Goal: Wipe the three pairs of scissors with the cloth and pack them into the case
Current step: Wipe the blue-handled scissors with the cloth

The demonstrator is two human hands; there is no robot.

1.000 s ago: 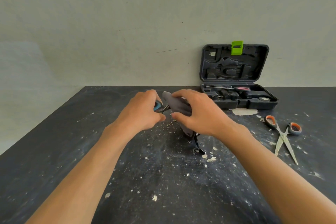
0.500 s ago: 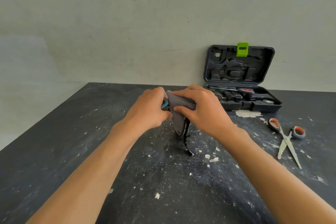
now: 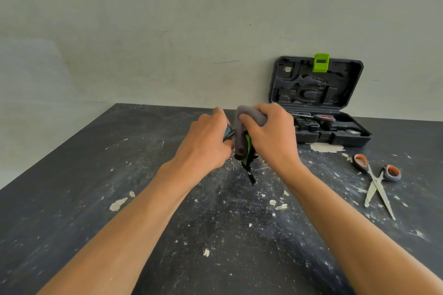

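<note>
Head view shows the left hand [image 3: 203, 143] clenched on the teal-and-black handle of a pair of scissors [image 3: 229, 132], while the right hand [image 3: 268, 136] grips a grey cloth [image 3: 241, 132] bunched around their blades. Compared with half a second ago, the cloth has been drawn further down and rolled tighter, and something green and black [image 3: 248, 158] now hangs from under it; whether that is a second pair I cannot tell. So wiping of this pair is probably midway. An orange-and-grey-handled pair of steel scissors [image 3: 377, 181] lies open, unwiped, well to the right. Behind it the dark plastic case [image 3: 316, 100] stands open against the wall, a red-handled tool [image 3: 322, 117] already inside. Paint flecks and dust litter the black table [image 3: 119, 175]; a bare pale wall [image 3: 143, 31] rises behind it.
</note>
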